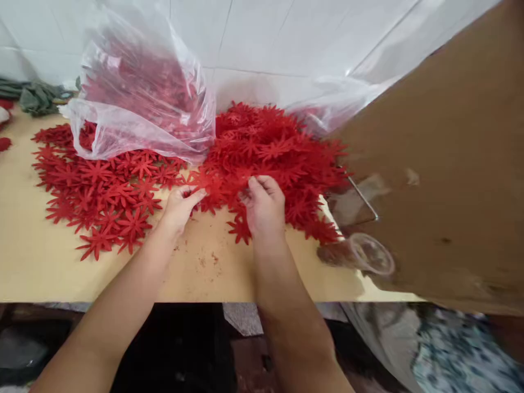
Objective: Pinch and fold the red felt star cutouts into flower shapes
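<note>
Between my two hands is a blurred red flower-shaped cutout (pixel 219 185), with thin pointed petals. My left hand (pixel 180 207) is closed in a pinch at its left side. My right hand (pixel 267 204) pinches at its right side, fingers curled and partly hidden. Just behind my hands rises a large heap of the same red flower cutouts (pixel 270 147). To the left, a second pile of red cutouts (pixel 102 185) spreads over the tan table (pixel 204 273). Blur hides exactly how the fingertips meet the piece.
A clear plastic bag (pixel 143 93) full of red pieces stands on the left pile, against the white tiled wall (pixel 254 38). A big brown cardboard sheet (pixel 442 164) leans in from the right. Near it lies a clear plastic cup (pixel 371 254). Dark green cloth (pixel 39 98) is at far left.
</note>
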`<state>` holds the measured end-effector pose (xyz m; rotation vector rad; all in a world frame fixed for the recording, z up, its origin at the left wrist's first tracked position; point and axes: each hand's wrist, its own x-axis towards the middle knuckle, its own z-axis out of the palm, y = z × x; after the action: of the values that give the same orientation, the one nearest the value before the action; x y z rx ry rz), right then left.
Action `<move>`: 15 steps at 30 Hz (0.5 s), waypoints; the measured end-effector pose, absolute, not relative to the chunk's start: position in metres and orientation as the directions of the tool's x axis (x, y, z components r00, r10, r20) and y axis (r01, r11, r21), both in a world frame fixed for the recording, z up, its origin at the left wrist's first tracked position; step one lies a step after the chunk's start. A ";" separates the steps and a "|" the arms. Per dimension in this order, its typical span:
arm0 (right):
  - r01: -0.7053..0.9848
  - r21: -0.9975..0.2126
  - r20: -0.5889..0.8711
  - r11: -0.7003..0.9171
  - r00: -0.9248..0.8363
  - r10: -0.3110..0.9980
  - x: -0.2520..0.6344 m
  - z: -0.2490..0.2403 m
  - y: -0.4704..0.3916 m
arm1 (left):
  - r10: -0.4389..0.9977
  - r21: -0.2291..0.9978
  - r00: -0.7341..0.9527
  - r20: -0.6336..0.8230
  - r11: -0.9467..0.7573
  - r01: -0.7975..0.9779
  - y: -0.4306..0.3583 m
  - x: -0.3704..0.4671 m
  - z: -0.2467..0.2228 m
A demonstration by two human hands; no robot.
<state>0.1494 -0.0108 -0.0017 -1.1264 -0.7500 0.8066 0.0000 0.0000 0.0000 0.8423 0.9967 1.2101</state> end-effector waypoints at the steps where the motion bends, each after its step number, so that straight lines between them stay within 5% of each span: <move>1: -0.040 -0.968 0.178 0.249 0.590 0.788 0.155 -0.002 -0.009 | 0.985 0.922 0.063 -0.162 0.174 -0.346 0.000 0.000 0.000; 6: 0.335 -0.896 0.437 0.291 0.554 0.708 0.159 0.001 -0.011 | 0.985 0.923 0.063 -0.160 0.172 -0.344 0.000 0.000 0.001; 11: 0.194 -0.941 0.307 0.278 0.136 0.942 0.129 0.003 -0.019 | 0.987 0.925 0.094 -0.133 0.157 -0.345 -0.002 0.001 0.005; 15: 0.287 -0.923 0.343 0.257 0.309 0.887 0.136 -0.004 -0.014 | 0.987 0.951 0.111 -0.113 0.140 -0.277 -0.004 0.002 0.007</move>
<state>0.1360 -0.0144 -0.0039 -1.2900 -1.2338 0.5924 0.0023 -0.0044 0.0072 0.9488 0.9888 1.1713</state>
